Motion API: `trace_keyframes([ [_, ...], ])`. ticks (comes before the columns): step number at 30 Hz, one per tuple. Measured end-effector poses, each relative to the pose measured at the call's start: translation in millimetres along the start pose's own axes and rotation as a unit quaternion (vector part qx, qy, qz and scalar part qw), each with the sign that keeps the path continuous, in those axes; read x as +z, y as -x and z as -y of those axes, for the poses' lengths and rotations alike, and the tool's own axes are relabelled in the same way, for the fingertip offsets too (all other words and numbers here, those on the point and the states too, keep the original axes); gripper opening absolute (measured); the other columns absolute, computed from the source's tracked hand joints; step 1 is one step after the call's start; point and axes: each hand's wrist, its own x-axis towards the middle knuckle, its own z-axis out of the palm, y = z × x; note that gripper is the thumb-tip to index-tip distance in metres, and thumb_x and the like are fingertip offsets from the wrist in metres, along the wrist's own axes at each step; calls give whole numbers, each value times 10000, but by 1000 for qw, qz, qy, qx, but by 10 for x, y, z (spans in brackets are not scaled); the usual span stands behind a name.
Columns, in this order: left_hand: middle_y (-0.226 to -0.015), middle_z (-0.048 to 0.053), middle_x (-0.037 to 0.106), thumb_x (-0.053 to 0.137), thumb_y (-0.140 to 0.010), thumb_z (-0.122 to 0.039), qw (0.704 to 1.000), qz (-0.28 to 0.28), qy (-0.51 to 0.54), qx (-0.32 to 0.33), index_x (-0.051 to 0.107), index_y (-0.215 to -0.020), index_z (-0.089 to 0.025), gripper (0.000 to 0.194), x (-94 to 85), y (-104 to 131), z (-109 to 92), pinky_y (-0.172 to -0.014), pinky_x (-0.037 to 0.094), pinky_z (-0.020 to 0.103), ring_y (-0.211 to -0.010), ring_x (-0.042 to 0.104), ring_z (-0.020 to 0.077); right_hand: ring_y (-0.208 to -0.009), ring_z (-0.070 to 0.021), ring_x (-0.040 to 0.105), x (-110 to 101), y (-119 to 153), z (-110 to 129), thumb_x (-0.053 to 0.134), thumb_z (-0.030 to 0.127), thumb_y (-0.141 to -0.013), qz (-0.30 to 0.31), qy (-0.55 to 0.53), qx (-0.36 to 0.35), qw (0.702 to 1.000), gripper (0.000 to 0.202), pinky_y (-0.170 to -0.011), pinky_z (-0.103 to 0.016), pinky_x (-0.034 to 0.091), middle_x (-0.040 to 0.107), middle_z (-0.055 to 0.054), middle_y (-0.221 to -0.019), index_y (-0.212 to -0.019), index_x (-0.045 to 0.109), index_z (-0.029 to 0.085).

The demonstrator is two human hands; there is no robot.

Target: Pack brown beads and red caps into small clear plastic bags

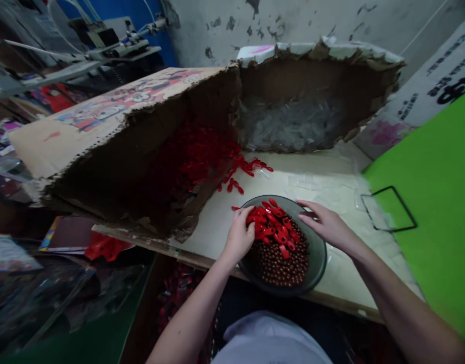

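A round grey bowl (316,253) stands at the table's front edge, holding many small brown beads (283,268). Small glossy red plastic pieces (280,227) with holes in them are heaped over the beads at the bowl's upper left. My left hand (240,232) is at the bowl's left rim, its fingers closed around some of these red pieces; the fingertips are partly hidden. Over the right rim reaches my right hand (325,222), fingers stretched out and apart from the thumb, with nothing visible between them.
Left of the bowl, a torn cardboard box (114,121) lies open, red pieces (202,156) spilling from it onto the white tabletop (213,222). Behind, another cut-open box (354,81) contains clear plastic pieces (293,124). A green panel (440,202) with a black wire frame (403,205) borders the right.
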Motion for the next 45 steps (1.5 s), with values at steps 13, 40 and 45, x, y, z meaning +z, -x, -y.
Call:
trace_keyframes([
  [13, -1219, 108, 481, 536, -835, -205, 944, 77, -275, 164, 637, -1111, -258, 299, 299, 183, 67, -966, 446, 437, -1122, 482, 280, -784, -254, 675, 358, 1530, -1012, 473, 489, -818, -93, 75, 314, 942, 350, -711, -354, 486, 711, -59, -839, -974, 619, 211],
  [40, -843, 35, 692, 644, -798, -372, 864, -2, 490, -120, 633, -885, -158, 231, 271, 366, -640, -786, 511, 297, -783, 662, 152, -740, -180, 659, 339, 1248, 300, 675, 405, -783, -31, -265, 114, 957, 280, -699, -312, 551, 714, -37, -906, -987, 665, 213],
  [45, -761, 16, 664, 689, -740, -407, 883, -162, 429, -102, 575, -880, -158, 308, -301, 28, -194, -667, 523, 257, -690, 676, 143, -888, -217, 638, 208, 1048, 196, 582, 302, -856, -53, -74, -29, 995, 178, -813, -371, 515, 698, -71, -977, -992, 669, 227],
])
